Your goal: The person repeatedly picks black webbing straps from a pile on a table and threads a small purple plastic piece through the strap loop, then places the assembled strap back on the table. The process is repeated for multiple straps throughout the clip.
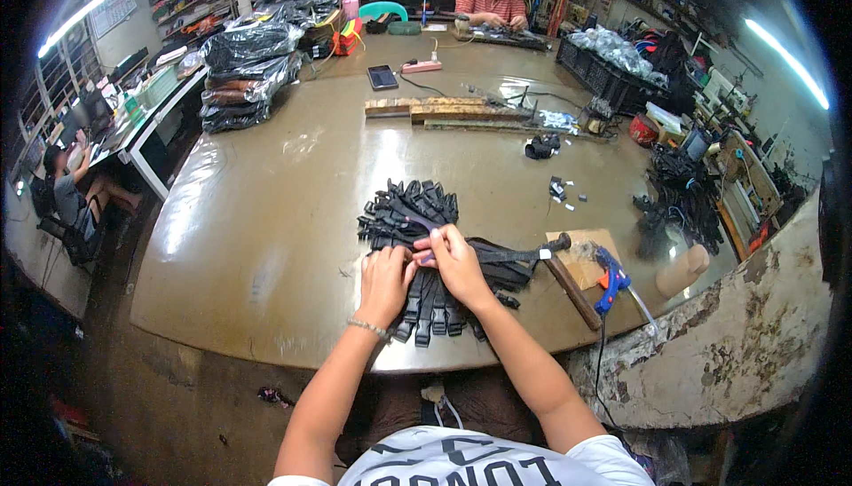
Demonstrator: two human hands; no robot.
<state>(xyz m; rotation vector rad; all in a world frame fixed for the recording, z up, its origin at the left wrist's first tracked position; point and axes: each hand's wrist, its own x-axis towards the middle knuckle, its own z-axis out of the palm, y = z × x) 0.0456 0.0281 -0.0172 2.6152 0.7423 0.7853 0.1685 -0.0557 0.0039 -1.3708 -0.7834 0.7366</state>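
Observation:
A pile of black webbing straps [429, 307] with plastic side-release buckles [422, 328] lies at the table's near edge. My left hand [384, 284] is on the pile, its fingers curled over a strap. Just right of it, my right hand [454, 266] is closed on a slim tool with purple parts [417, 221]; my fingers hide most of it, so its exact kind is unclear. The thumbs of both hands come close together over the straps. More buckle ends [410, 204] fan out beyond my hands, and other straps [501, 260] stretch right.
Right of the pile are a hammer [557, 244], a wooden bar [572, 293], a blue glue gun [611, 280] and cardboard [586, 251]. Wooden strips [470, 113] and a phone [382, 78] lie farther off. A person [493, 2] works at the far edge; another [73, 186] sits left.

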